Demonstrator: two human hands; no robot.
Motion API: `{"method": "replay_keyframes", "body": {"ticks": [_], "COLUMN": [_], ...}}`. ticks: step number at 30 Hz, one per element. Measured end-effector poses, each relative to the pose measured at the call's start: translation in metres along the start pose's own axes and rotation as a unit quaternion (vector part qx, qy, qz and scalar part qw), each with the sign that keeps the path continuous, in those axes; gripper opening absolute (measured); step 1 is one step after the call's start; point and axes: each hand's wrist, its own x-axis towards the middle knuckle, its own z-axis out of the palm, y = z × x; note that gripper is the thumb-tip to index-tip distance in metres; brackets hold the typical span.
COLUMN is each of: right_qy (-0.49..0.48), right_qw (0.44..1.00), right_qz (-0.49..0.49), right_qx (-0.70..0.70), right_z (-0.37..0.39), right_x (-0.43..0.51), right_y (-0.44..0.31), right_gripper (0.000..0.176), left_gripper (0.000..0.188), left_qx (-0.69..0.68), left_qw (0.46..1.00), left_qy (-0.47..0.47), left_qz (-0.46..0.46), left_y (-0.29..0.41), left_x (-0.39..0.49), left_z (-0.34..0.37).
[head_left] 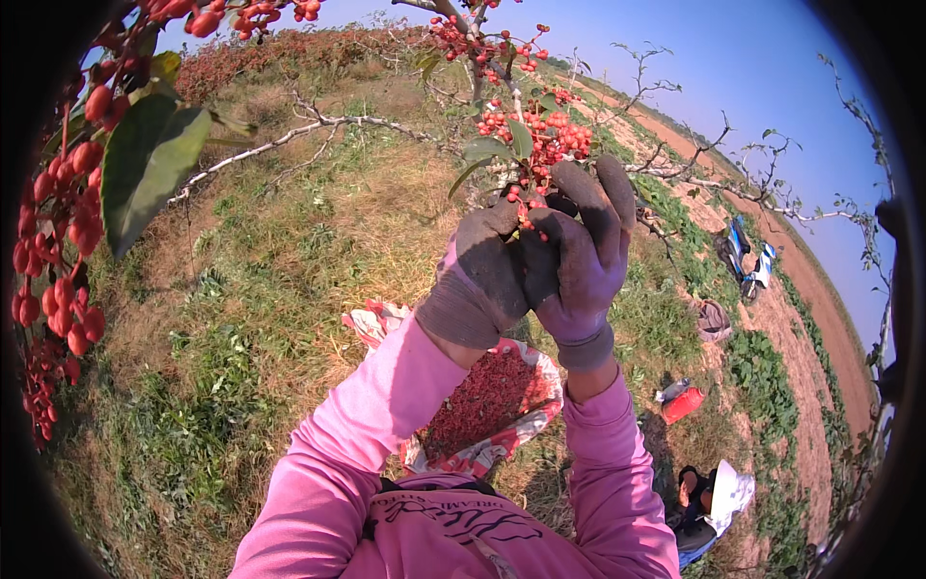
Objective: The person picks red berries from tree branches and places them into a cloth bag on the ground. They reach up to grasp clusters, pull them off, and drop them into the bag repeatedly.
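Both of my hands wear dark-coated work gloves and meet at a cluster of small red berries (528, 210) on a thorny branch. My left hand (488, 268) has its fingers bent close against the lower berries; its fingertips are partly hidden. Beside it, my right hand (582, 239) has two fingers raised and the others curled at the same cluster. More red berries (561, 137) and green leaves (488, 148) are just above the gloves. Below my forearms lies a red-and-white cloth (546, 362) on the grass, holding a heap of picked red berries (492, 398).
Bare thorny branches (289, 134) reach out to both sides. A large berry cluster (65, 239) hangs close at the left. On the right are a red container (682, 405), a person in a white hat (727, 496), a bag (714, 320) and a blue-and-white two-wheeler (759, 271).
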Motion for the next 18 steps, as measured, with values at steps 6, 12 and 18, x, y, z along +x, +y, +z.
{"method": "replay_keyframes", "body": {"ticks": [6,12,18], "right_qy": [0.015,0.014,0.052], "right_qw": [0.995,0.993,0.977], "right_qz": [0.097,0.103,0.176], "right_qx": [-0.006,-0.047,-0.109], "right_z": [0.003,0.006,0.011], "right_x": [0.003,0.010,0.019], "right_y": [0.004,0.003,0.010], "right_gripper": [0.012,0.012,0.019], "left_gripper": [0.025,0.016,0.011], "left_qx": [-0.195,-0.137,-0.188], "left_qw": [0.981,0.987,0.976], "left_qy": [0.005,0.026,0.034], "left_qz": [-0.017,0.074,0.101], "left_y": [-0.009,-0.014,-0.020], "left_x": [-0.004,-0.002,0.000], "left_z": [0.005,0.008,0.015]}}
